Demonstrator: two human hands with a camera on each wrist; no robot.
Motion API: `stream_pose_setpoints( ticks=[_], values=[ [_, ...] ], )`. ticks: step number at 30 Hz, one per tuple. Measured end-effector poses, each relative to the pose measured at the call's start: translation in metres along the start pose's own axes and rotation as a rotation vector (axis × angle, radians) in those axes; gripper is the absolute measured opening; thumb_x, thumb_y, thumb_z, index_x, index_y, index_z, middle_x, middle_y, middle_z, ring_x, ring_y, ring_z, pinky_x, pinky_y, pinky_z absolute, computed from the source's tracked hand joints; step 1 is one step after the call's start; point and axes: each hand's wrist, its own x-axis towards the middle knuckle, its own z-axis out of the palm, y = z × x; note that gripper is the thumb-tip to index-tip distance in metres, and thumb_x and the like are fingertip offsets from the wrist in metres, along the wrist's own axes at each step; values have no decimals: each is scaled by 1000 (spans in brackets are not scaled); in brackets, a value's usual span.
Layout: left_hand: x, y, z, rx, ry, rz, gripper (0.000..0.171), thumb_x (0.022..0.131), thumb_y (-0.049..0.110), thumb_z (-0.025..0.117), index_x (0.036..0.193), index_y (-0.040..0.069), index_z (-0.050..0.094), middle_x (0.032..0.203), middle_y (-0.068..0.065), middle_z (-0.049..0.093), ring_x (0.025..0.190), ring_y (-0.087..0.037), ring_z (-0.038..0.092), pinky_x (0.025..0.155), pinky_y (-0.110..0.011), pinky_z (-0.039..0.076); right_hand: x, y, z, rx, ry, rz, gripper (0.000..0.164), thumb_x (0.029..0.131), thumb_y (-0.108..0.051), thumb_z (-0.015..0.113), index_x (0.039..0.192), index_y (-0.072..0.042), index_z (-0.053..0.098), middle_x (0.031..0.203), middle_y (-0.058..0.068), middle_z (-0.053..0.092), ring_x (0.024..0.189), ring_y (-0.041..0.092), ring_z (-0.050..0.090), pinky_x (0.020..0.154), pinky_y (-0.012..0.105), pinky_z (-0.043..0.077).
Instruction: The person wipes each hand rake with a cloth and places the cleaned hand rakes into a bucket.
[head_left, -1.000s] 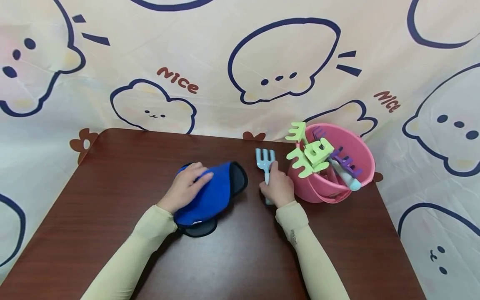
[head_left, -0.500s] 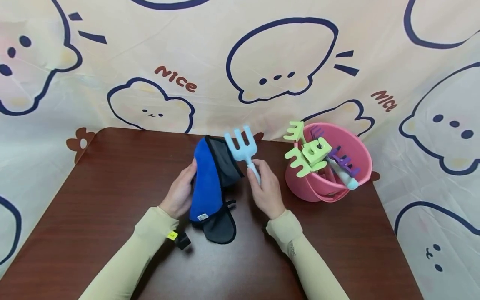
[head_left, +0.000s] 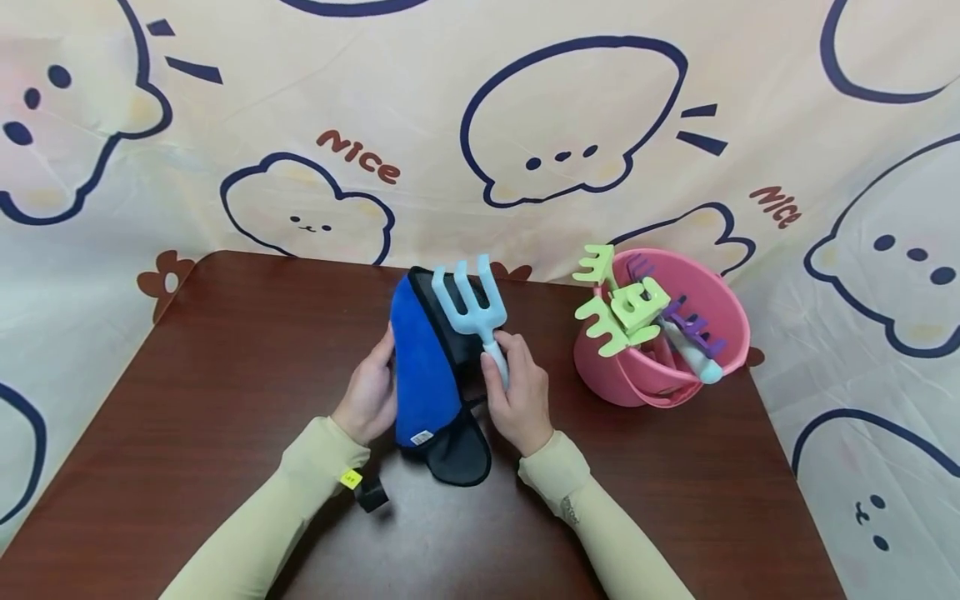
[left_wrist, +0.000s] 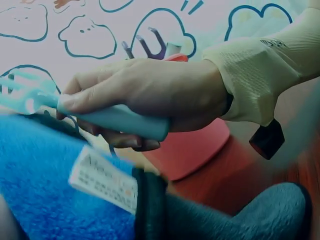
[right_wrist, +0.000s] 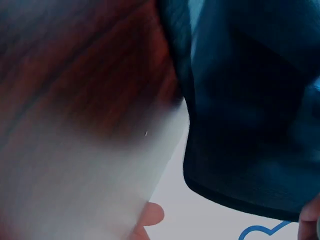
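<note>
In the head view my left hand [head_left: 367, 392] holds the left side of a blue, black-edged cloth pouch [head_left: 423, 367], its fingers partly hidden behind it. The pouch is raised and tilted, with a dark flap [head_left: 459, 454] hanging at its lower end. My right hand [head_left: 520, 396] grips the handle of a light-blue toy fork [head_left: 474, 312], whose tines point up in front of the pouch's dark upper part. Up close in the left wrist view are the fork's handle [left_wrist: 125, 120] and the pouch's white label [left_wrist: 105, 177]. Dark cloth [right_wrist: 240, 125] fills much of the right wrist view.
At the right of the brown table [head_left: 225, 367] stands a pink bucket [head_left: 622, 375]. Inside it are green toy rakes [head_left: 637, 308], purple forked tools [head_left: 693, 325] and a pale-blue handle [head_left: 697, 358]. A patterned curtain [head_left: 420, 100] hangs behind the table.
My right hand has lifted the fork off the table and brought it left, over the pouch. My left hand has shifted from atop the pouch to its left side, raising and turning it.
</note>
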Motion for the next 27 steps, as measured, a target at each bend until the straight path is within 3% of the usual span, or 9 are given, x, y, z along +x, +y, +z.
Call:
stream_pose_setpoints(
  ticks=[3,6,8,11,13,15,20,27],
  values=[
    [3,-3,1,-22,-120,14,37,112,43,33,131,25,59,106,10,61,102,-5,56,86,-20,46,-1,0,1,10,-7,8,25,103,-12,61,125,-1,56,91,11,57,67,17,53,57,29,51],
    [4,-9,4,196,-110,54,32,114,37,34,111,23,62,93,8,58,89,-7,56,79,-21,45,-2,-1,3,53,-48,23,25,102,-9,62,125,-2,56,93,11,58,69,17,55,59,29,52],
    [4,-13,7,422,-11,116,23,113,29,44,110,19,64,93,8,61,88,-9,56,78,-22,47,-4,-3,5,64,-88,16,24,102,-9,61,124,-3,56,94,10,59,70,17,56,60,28,52],
    [5,-20,11,710,194,217,10,106,12,59,111,7,66,95,8,67,90,-14,61,81,-23,52,-8,-8,8,57,-167,-2,24,103,-9,59,126,-3,57,98,11,63,71,18,61,64,29,56],
    [5,-25,13,813,304,297,17,101,5,65,117,0,66,99,7,71,91,-17,64,82,-24,55,-11,-12,11,53,-216,3,25,102,-8,59,127,-3,57,105,13,66,77,21,68,73,33,61],
    [5,-27,16,874,370,368,15,99,3,67,113,-4,66,90,6,69,85,-15,64,78,-23,54,-13,-16,11,56,-256,8,27,102,-7,58,128,-2,57,111,15,68,85,24,72,82,39,63],
    [2,-27,24,875,472,482,7,99,1,65,98,-7,65,75,7,62,73,-11,58,67,-21,49,-11,-21,9,66,-281,-12,30,101,-5,60,131,-1,56,116,17,70,92,27,75,87,44,62],
    [-4,-23,31,710,566,482,5,102,6,64,99,3,65,83,7,68,80,-12,63,72,-23,56,-8,-22,6,60,-317,-59,32,101,-6,62,131,-1,55,115,17,70,88,24,75,84,39,63]
  ],
)
